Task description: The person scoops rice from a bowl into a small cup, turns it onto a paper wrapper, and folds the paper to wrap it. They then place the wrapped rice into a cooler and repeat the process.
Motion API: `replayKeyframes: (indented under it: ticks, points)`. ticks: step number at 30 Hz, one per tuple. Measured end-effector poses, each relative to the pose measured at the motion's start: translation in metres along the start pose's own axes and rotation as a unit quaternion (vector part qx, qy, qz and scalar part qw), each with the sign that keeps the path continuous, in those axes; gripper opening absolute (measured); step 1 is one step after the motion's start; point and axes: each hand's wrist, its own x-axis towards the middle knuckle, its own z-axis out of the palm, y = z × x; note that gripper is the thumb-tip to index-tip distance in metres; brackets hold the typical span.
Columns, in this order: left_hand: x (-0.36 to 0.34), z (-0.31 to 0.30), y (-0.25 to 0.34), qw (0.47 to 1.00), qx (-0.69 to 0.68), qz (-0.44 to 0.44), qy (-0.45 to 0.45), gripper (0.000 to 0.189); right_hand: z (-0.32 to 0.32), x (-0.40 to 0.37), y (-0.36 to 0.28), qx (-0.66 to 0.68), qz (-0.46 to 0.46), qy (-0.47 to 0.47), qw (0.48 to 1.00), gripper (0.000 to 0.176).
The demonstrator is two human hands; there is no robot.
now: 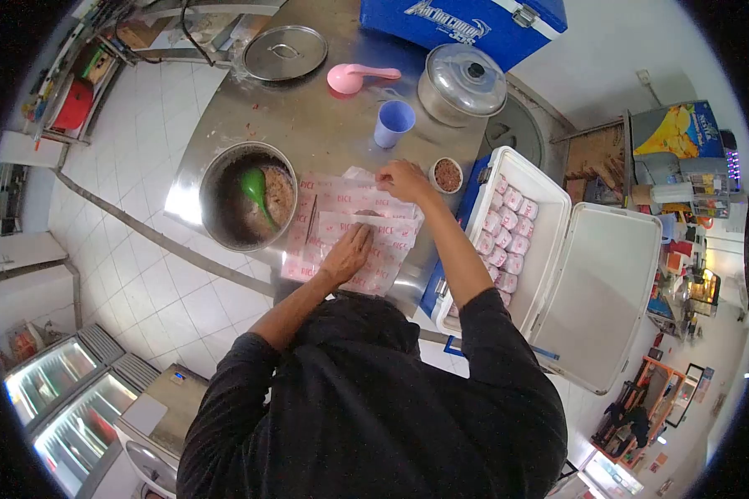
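Printed pink-and-white "RICE" wrapping paper [308, 270] lies in overlapping sheets at the front of the steel table. My left hand [349, 252] rests on it, fingers stretched forward beside a small brownish patch partly hidden behind the fingertips. At the paper's far right edge is my right hand [403, 180], its fingers bent together; what they hold, if anything, does not show. Just right of that hand stands a small bowl of brown crumbly food [447, 175]. Left of the paper, a large pot [210, 204] contains brownish food and a green ladle [256, 190].
A blue cup [394, 123], pink scoop [359, 77], round lid [285, 52] and lidded pot [462, 86] stand farther back. On the right, an open cooler [553, 287] holds several wrapped packets [504, 237]. A closed blue cooler [474, 29] sits behind the table [216, 125].
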Motion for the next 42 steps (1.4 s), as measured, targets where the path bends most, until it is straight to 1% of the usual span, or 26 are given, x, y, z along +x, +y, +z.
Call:
replayKeyframes:
  ticks: [2, 3, 5, 8, 11, 14, 17, 18, 20, 21, 22, 23, 25, 26, 29, 30, 32, 33, 35, 38, 39, 41, 42]
  points:
    - [0.0, 0.003, -0.002, 1.0, 0.022, 0.01, 0.019, 0.046, 0.008, -0.029, -0.015, -0.021, -0.067, 0.037, 0.997, 0.016]
    - [0.001, 0.004, -0.004, 0.999, 0.011, 0.013, 0.027, 0.043, 0.016, -0.047, -0.023, -0.031, -0.1, 0.057, 0.993, 0.016]
    - [-0.001, 0.006, -0.008, 0.999, -0.009, 0.022, 0.043, 0.039, 0.052, -0.077, -0.024, -0.119, -0.164, 0.048, 0.978, 0.016]
    - [-0.011, 0.007, -0.01, 0.996, -0.086, -0.014, 0.006, 0.033, 0.079, -0.121, -0.046, -0.124, -0.149, 0.132, 0.972, 0.018]
    - [-0.022, 0.006, -0.011, 0.991, -0.103, -0.082, -0.013, 0.028, 0.103, -0.134, -0.044, -0.122, -0.133, 0.182, 0.967, 0.022]
    - [-0.034, -0.01, -0.016, 0.996, -0.039, -0.043, 0.071, 0.024, 0.121, -0.141, -0.047, -0.138, -0.104, 0.197, 0.965, 0.026]
    - [-0.038, -0.045, -0.028, 0.99, 0.079, -0.114, 0.017, 0.025, 0.126, -0.144, -0.051, -0.121, -0.104, 0.207, 0.965, 0.026]
    - [-0.035, -0.053, -0.034, 0.989, 0.103, -0.092, 0.057, 0.026, 0.128, -0.144, -0.053, -0.12, -0.092, 0.216, 0.965, 0.026]
    - [-0.03, -0.056, -0.021, 0.99, 0.046, -0.089, 0.094, 0.028, 0.134, -0.145, -0.057, -0.116, -0.067, 0.233, 0.963, 0.025]
    - [-0.019, -0.077, -0.001, 0.99, 0.017, -0.091, 0.11, 0.029, 0.138, -0.146, -0.06, -0.125, -0.051, 0.232, 0.963, 0.026]
    - [-0.004, -0.096, 0.017, 0.991, -0.075, -0.059, 0.093, 0.034, 0.142, -0.146, -0.061, -0.134, -0.037, 0.231, 0.963, 0.027]
    - [0.0, -0.087, 0.013, 0.995, -0.061, 0.0, 0.079, 0.034, 0.145, -0.146, -0.063, -0.143, -0.022, 0.231, 0.962, 0.028]
    - [0.011, -0.05, -0.006, 0.991, -0.031, 0.121, 0.054, 0.035, 0.152, -0.146, -0.064, -0.096, -0.013, 0.248, 0.964, 0.03]
    - [0.009, -0.039, -0.014, 0.996, -0.046, 0.079, 0.006, 0.039, 0.153, -0.146, -0.064, -0.073, -0.008, 0.257, 0.964, 0.031]
    - [-0.008, -0.014, -0.04, 0.996, -0.084, 0.026, 0.014, 0.043, 0.161, -0.146, -0.073, 0.033, 0.051, 0.303, 0.951, 0.031]
    - [-0.011, -0.015, -0.043, 0.993, -0.106, 0.045, 0.038, 0.054, 0.161, -0.149, -0.074, 0.039, 0.051, 0.311, 0.948, 0.029]
    - [-0.022, -0.016, -0.052, 0.996, -0.076, 0.039, 0.019, 0.051, 0.158, -0.154, -0.076, 0.051, 0.044, 0.328, 0.942, 0.025]
    - [-0.026, -0.015, -0.058, 0.998, -0.059, 0.034, 0.011, 0.05, 0.159, -0.155, -0.071, 0.032, 0.049, 0.295, 0.954, 0.025]
    - [-0.028, -0.011, -0.07, 0.998, -0.043, 0.037, -0.021, 0.042, 0.159, -0.157, -0.057, -0.006, 0.059, 0.229, 0.972, 0.026]
    - [-0.017, -0.013, -0.077, 0.997, -0.03, 0.051, -0.058, 0.033, 0.13, -0.154, -0.062, 0.036, 0.099, 0.167, 0.98, 0.023]
    - [-0.011, -0.015, -0.08, 0.996, -0.027, 0.057, -0.069, 0.031, 0.133, -0.146, -0.054, 0.017, 0.104, 0.172, 0.979, 0.023]
    - [0.0, -0.012, -0.089, 0.987, 0.038, 0.076, -0.135, 0.03, 0.145, -0.129, -0.031, -0.02, 0.117, 0.18, 0.976, 0.024]
    - [0.006, -0.01, -0.094, 0.98, 0.07, 0.087, -0.167, 0.03, 0.139, -0.122, -0.027, 0.016, 0.168, 0.148, 0.974, 0.024]
